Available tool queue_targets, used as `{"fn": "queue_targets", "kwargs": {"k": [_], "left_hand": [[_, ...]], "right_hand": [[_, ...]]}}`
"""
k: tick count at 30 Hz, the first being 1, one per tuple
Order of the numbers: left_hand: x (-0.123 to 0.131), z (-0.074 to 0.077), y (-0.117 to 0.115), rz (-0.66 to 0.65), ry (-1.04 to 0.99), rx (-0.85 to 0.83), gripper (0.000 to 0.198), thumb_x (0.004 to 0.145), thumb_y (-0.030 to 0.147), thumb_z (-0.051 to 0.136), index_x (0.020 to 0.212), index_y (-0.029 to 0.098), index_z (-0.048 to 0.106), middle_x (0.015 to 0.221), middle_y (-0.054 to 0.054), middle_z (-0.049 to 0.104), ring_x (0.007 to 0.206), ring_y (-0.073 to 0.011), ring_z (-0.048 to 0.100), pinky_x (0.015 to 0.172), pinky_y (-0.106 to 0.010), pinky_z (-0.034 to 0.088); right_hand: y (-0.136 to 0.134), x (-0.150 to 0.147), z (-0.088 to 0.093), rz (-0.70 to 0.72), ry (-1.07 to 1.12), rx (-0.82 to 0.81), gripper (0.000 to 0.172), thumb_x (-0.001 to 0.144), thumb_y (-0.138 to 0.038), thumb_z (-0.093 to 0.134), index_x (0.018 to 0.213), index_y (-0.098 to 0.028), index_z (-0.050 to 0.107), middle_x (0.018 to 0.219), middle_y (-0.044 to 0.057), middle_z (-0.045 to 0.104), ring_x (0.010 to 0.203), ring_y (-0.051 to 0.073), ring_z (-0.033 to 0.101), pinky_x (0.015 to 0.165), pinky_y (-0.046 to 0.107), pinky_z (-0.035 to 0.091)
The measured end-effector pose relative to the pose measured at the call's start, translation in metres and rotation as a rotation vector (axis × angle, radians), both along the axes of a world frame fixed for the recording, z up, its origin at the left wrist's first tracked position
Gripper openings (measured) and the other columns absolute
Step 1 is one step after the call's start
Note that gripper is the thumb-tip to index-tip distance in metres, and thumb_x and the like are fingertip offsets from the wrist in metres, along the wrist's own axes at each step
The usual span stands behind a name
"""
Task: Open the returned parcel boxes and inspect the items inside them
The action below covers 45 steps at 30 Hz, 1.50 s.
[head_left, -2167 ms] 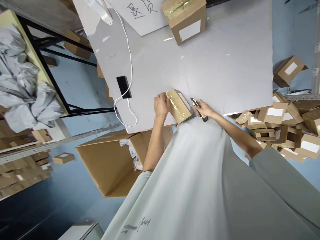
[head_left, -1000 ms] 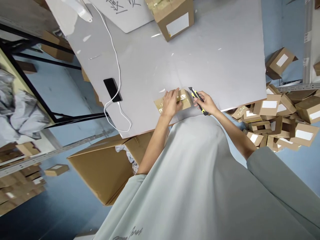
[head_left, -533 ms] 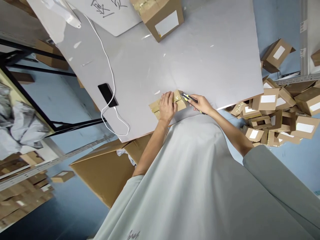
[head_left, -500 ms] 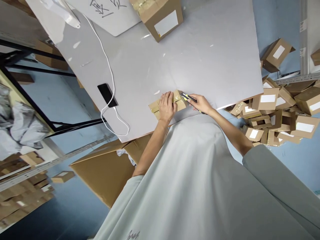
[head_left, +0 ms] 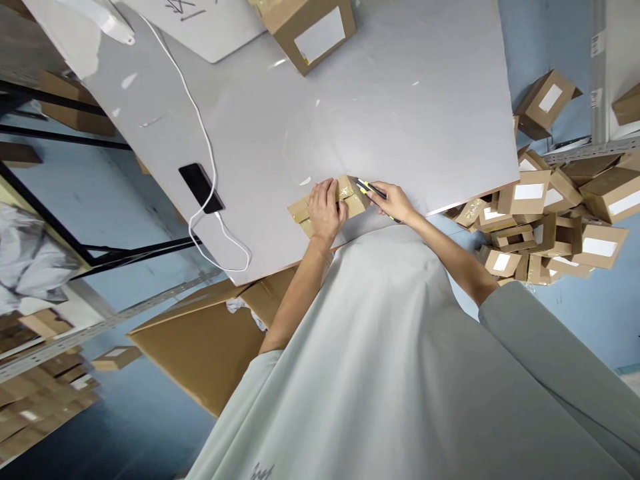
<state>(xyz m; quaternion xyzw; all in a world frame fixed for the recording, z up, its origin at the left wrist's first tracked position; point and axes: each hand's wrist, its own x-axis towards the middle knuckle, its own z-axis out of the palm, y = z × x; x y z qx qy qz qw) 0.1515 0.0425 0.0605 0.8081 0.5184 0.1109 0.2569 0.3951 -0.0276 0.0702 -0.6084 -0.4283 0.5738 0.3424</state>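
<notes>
Close to the table's near edge lies a small taped cardboard box. My left hand rests over its middle, fingers bent and close together, gripping it against the tabletop. In my right hand is a black and yellow utility knife, pointing left. Its tip is at the box's right end; whether the blade cuts into the tape cannot be made out. Part of the box is hidden under my left hand.
On the grey table are a black phone with a white cable, and a larger labelled box at the back. A big open carton stands below the table's left edge. Several small boxes are piled at right.
The view has shifted slightly, so most things sit a little further left and up. Both hands keep their places at the small box, with the knife still at its right end.
</notes>
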Motion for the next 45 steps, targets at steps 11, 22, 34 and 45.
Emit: {"fn": "queue_targets", "kwargs": {"k": [11,22,34,45], "left_hand": [[0.006,0.011,0.0,0.033,0.027,-0.067,0.069,0.104,0.054,0.056,0.165,0.021,0.06,0.172,-0.02,0.061,0.17,-0.0391,0.047,0.148,-0.064,0.023],[0.004,0.002,0.001,0.04,0.086,-0.046,0.068,0.103,0.046,0.058,0.166,0.02,0.061,0.173,-0.02,0.06,0.171,-0.0393,0.046,0.148,-0.062,0.023],[0.011,0.028,0.031,0.108,0.148,-0.037,0.045,0.112,0.046,0.045,0.138,0.025,0.075,0.137,-0.015,0.082,0.136,-0.0367,0.074,0.122,-0.049,0.053],[0.015,0.025,0.033,0.106,0.167,-0.124,0.043,0.109,0.049,0.055,0.143,0.027,0.071,0.147,-0.016,0.074,0.149,-0.0422,0.064,0.129,-0.053,0.048]], "right_hand": [[0.008,0.006,-0.001,0.068,-0.003,-0.002,0.051,0.11,-0.062,0.07,0.136,-0.02,0.081,0.09,0.001,0.08,0.057,0.012,0.068,0.057,0.02,0.056],[-0.009,0.038,0.004,0.232,0.015,-0.068,0.037,0.109,-0.036,0.071,0.142,-0.022,0.083,0.074,-0.004,0.074,0.046,0.011,0.063,0.05,0.021,0.051],[-0.015,0.034,0.01,0.13,-0.028,-0.01,0.039,0.11,-0.046,0.071,0.14,-0.025,0.083,0.081,-0.002,0.078,0.053,0.013,0.066,0.058,0.023,0.053],[0.014,0.055,0.021,0.347,-0.004,-0.024,0.035,0.105,-0.044,0.078,0.132,-0.024,0.086,0.071,-0.004,0.073,0.048,0.011,0.061,0.055,0.023,0.048]]}}
